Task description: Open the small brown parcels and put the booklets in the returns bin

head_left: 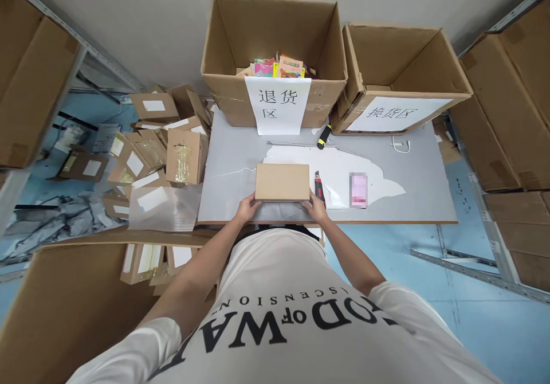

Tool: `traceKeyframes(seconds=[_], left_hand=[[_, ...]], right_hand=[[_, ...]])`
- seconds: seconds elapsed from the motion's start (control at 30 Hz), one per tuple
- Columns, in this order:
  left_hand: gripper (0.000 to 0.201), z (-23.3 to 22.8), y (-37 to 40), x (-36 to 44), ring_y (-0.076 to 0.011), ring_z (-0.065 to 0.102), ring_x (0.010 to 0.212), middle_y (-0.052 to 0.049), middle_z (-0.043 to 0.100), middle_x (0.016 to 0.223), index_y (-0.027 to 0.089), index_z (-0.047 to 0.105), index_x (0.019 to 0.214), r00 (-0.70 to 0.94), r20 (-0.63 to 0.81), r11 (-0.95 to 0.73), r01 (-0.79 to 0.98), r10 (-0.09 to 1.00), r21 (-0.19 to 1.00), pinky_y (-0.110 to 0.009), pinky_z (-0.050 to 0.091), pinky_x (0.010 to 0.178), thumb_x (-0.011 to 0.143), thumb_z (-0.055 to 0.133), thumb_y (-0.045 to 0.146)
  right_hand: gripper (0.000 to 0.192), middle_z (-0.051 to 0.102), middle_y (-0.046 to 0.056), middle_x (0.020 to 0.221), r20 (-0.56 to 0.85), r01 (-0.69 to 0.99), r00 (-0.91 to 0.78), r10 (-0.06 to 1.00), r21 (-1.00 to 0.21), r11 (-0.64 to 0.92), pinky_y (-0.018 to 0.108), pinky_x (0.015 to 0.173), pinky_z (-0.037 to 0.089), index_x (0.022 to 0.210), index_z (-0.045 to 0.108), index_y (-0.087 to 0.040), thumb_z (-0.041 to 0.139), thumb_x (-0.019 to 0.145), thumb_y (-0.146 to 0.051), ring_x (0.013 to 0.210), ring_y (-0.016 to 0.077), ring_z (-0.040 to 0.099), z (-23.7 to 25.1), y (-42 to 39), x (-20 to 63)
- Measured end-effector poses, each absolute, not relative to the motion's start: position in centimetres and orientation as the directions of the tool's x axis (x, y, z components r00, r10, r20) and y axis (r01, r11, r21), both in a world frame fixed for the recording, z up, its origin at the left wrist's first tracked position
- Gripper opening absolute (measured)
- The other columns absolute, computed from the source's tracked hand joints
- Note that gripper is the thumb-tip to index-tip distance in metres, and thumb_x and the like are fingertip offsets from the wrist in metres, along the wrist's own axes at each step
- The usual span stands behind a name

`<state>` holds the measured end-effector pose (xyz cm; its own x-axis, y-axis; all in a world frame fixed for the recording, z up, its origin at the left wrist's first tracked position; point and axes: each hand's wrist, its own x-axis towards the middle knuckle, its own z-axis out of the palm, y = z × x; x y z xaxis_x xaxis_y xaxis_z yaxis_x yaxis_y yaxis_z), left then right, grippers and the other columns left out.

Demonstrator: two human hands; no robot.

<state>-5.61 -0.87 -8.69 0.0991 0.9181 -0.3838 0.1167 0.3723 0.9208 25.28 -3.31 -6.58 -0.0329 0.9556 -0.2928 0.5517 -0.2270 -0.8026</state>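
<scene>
A small flat brown cardboard box (282,181) lies on the grey table (421,183) near its front edge. My left hand (248,207) grips the box's near left corner and my right hand (315,206) grips its near right corner. A red and black utility knife (319,189) lies just right of the box, beside my right hand. A pink phone-sized item (358,190), blurred, rests further right on a torn white patch of the tabletop.
Two big open cartons stand at the table's back: the left one (275,94) holds colourful packets and bears a paper sign, the right one (378,94) looks empty. A yellow-black marker (323,137) lies between them. Several small boxes (150,149) are heaped to the left. Shelving with cartons flanks both sides.
</scene>
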Motion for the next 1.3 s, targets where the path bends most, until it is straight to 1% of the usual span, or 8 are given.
traceKeyframes(seconds=[0.13,0.23,0.53,0.7,0.87,1.0,1.13,1.3], left_hand=[[0.065,-8.4,-0.8,-5.1,-0.0286,0.049,0.125,-0.012,0.063,0.122,0.011,0.058,0.123,0.136,-0.373,0.357,0.134,0.918,0.925,-0.046,0.032,0.110,0.068,0.069,0.043],[0.065,-7.9,-0.6,-5.1,-0.0290,0.052,0.123,-0.014,0.064,0.120,0.011,0.060,0.121,0.126,-0.359,0.339,0.151,0.925,0.928,-0.047,0.035,0.108,0.067,0.069,0.046],[0.056,-1.8,1.1,-4.9,-0.0258,0.057,0.117,-0.011,0.061,0.126,0.012,0.062,0.121,-0.014,-0.180,0.178,0.230,0.984,0.957,-0.043,0.039,0.106,0.076,0.062,0.047],[0.052,0.8,2.4,-4.7,-0.0256,0.063,0.108,-0.010,0.066,0.117,0.011,0.066,0.115,-0.088,-0.163,0.182,0.292,0.983,0.939,-0.039,0.047,0.099,0.077,0.063,0.045],[0.048,0.1,2.6,-5.0,-0.0269,0.066,0.102,-0.010,0.070,0.109,0.012,0.069,0.109,-0.094,-0.218,0.238,0.371,0.971,0.898,-0.038,0.050,0.092,0.076,0.064,0.046],[0.052,-1.3,2.4,-5.3,-0.0274,0.066,0.102,-0.011,0.070,0.108,0.012,0.070,0.108,-0.084,-0.278,0.289,0.335,0.957,0.897,-0.038,0.051,0.091,0.072,0.066,0.050],[0.057,-2.2,2.7,-5.4,-0.0281,0.065,0.103,-0.012,0.070,0.109,0.011,0.069,0.109,-0.069,-0.283,0.290,0.304,0.957,0.907,-0.038,0.051,0.091,0.069,0.068,0.052],[0.051,-2.0,3.0,-4.9,-0.0283,0.067,0.099,-0.012,0.071,0.104,0.011,0.071,0.103,-0.132,-0.249,0.279,0.341,0.960,0.898,-0.040,0.051,0.090,0.071,0.067,0.051]], right_hand=[[0.065,0.070,0.005,0.104,-0.304,0.590,0.008,0.953,-0.768,-0.250,0.037,0.087,0.050,0.144,0.035,-0.020,0.052,0.082,-0.022,0.090,0.0210,0.065,-5.7,-2.9,24.5],[0.059,0.072,0.005,0.098,-0.292,0.594,0.000,0.957,-0.770,-0.235,0.036,0.085,0.050,0.140,0.042,-0.019,0.052,0.082,-0.022,0.086,0.0206,0.065,-5.0,-2.9,24.6],[0.044,0.071,0.006,0.108,-0.168,0.553,0.065,0.984,-0.814,-0.176,0.033,0.086,0.049,0.123,0.061,-0.021,0.052,0.086,-0.043,0.094,0.0222,0.066,0.0,-0.4,25.8],[0.046,0.071,0.006,0.110,-0.163,0.559,0.108,0.981,-0.806,-0.195,0.033,0.091,0.048,0.113,0.068,-0.020,0.054,0.084,-0.052,0.104,0.0247,0.065,2.5,1.4,26.2],[0.045,0.074,0.007,0.099,-0.242,0.611,0.105,0.965,-0.750,-0.254,0.033,0.086,0.049,0.105,0.072,-0.018,0.054,0.083,-0.054,0.098,0.0258,0.067,2.1,2.1,26.2],[0.042,0.075,0.006,0.094,-0.311,0.631,0.140,0.940,-0.704,-0.327,0.032,0.083,0.050,0.102,0.072,-0.021,0.055,0.082,-0.053,0.093,0.0240,0.068,0.7,2.4,26.0],[0.043,0.074,0.007,0.097,-0.325,0.585,0.168,0.931,-0.727,-0.359,0.029,0.082,0.050,0.100,0.073,-0.020,0.058,0.078,-0.054,0.091,0.0221,0.068,0.0,3.1,26.2],[0.046,0.074,0.007,0.084,-0.318,0.523,0.182,0.931,-0.770,-0.365,0.031,0.077,0.051,0.091,0.073,-0.017,0.060,0.075,-0.058,0.082,0.0222,0.068,-0.6,3.6,26.2]])
